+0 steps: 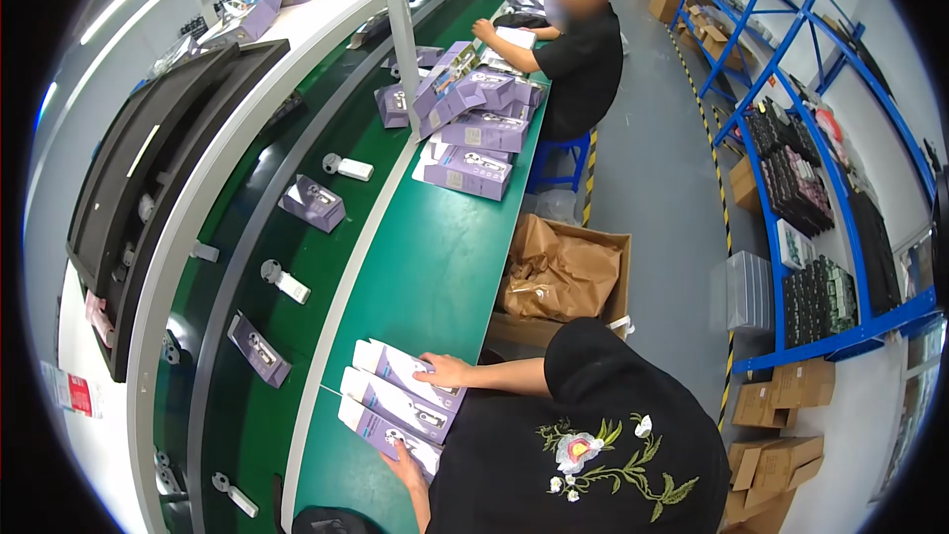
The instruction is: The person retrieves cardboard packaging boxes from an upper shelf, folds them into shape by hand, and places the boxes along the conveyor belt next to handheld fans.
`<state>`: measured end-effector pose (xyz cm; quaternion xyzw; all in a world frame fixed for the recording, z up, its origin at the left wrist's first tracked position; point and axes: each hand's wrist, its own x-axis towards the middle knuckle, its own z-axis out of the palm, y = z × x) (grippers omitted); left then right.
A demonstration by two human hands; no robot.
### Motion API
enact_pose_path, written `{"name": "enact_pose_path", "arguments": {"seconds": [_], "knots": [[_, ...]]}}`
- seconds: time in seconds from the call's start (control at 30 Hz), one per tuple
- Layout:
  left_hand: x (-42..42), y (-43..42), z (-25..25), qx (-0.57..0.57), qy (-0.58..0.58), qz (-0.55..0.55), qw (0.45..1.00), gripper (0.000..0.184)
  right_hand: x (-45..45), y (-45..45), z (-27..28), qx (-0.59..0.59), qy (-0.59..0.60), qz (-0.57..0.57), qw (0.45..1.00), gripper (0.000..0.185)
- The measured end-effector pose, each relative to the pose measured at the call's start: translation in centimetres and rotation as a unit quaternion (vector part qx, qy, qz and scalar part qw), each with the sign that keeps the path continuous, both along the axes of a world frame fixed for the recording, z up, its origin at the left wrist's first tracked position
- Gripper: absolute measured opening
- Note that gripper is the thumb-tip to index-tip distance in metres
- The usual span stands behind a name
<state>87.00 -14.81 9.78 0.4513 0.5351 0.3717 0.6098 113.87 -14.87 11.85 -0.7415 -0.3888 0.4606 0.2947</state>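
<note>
Three purple-and-white cardboard boxes lie side by side on the green table in front of me, with white flaps standing out at their far ends. My right hand (447,372) lies on the upper box (397,366), its fingers stretched over the printed face. Between the outer two is the middle box (400,402). At the near side, my left hand (403,467) grips the edge of the lower box (381,431), thumb on top; its other fingers are partly hidden.
A green conveyor (361,200) carries purple boxes (313,204) and small white devices (287,282). More purple boxes are piled on the table (468,170) near a seated co-worker (583,59). A carton with brown paper (559,272) stands beside the table; blue shelving (850,237) is across the aisle.
</note>
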Motion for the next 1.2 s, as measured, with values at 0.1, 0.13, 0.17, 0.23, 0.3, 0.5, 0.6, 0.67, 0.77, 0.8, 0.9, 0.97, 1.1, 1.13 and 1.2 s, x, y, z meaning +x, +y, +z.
{"name": "enact_pose_path", "arguments": {"seconds": [0.1, 0.13, 0.17, 0.23, 0.3, 0.5, 0.6, 0.67, 0.77, 0.8, 0.9, 0.97, 1.1, 1.13, 1.2], "knots": [[-1.0, 1.2, 0.0, -0.006, 0.044, 0.003, 0.999, 0.069, -0.9, 1.1, 0.2, 0.010, -0.013, -0.003, 1.000, 0.076], [-0.9, 1.6, 0.1, -0.011, 0.065, 0.002, 0.998, 0.069, -0.9, 1.3, 0.4, 0.019, -0.023, -0.006, 1.000, 0.076], [-1.0, 1.8, 0.4, -0.011, 0.061, 0.001, 0.998, 0.069, -0.8, 1.5, 0.7, 0.028, -0.033, -0.010, 0.999, 0.076], [-1.9, 2.1, 1.6, -0.005, 0.059, 0.013, 0.998, 0.072, -1.5, 1.8, 2.3, 0.027, -0.021, -0.002, 0.999, 0.075], [-2.2, 2.2, 1.1, -0.002, 0.054, 0.018, 0.998, 0.073, -2.2, 2.2, 4.3, 0.026, 0.011, 0.014, 1.000, 0.074], [-3.0, 1.3, -3.4, 0.007, 0.004, 0.037, 0.999, 0.075, -1.7, 1.9, -0.9, 0.024, -0.001, 0.009, 1.000, 0.073], [-2.4, 1.3, -2.5, 0.032, 0.003, 0.031, 0.999, 0.075, -1.3, 1.7, -0.8, 0.038, 0.022, 0.013, 0.999, 0.073], [-1.7, 1.1, -1.1, 0.030, 0.004, 0.015, 0.999, 0.074, -1.5, 1.3, -1.5, 0.026, 0.006, 0.002, 1.000, 0.074], [-2.1, 1.1, -0.3, 0.045, -0.010, 0.003, 0.999, 0.072, -1.9, 1.2, -0.4, 0.032, 0.010, 0.003, 0.999, 0.075], [-2.4, 1.1, -0.2, 0.051, -0.018, -0.004, 0.999, 0.072, -1.9, 1.1, 0.5, 0.040, 0.018, 0.002, 0.999, 0.075], [-3.8, 0.9, -2.5, 0.025, -0.013, 0.011, 1.000, 0.070, -2.4, 1.3, -0.7, 0.036, 0.022, -0.004, 0.999, 0.077], [-3.9, 0.8, -3.2, 0.010, -0.009, 0.015, 1.000, 0.070, -2.7, 1.0, -2.2, 0.017, 0.009, -0.013, 1.000, 0.078], [-2.9, 1.4, -3.2, -0.004, -0.019, 0.011, 1.000, 0.071, -1.4, 2.0, -2.4, 0.001, 0.034, 0.000, 0.999, 0.079], [-2.7, 0.5, -3.0, 0.043, 0.070, 0.009, 0.997, 0.070, -1.4, 1.5, -2.3, -0.002, 0.035, 0.011, 0.999, 0.079], [-3.2, 0.7, -2.8, 0.129, 0.247, 0.004, 0.960, 0.070, -2.2, 1.9, -2.3, 0.002, 0.037, -0.034, 0.999, 0.076]]}}
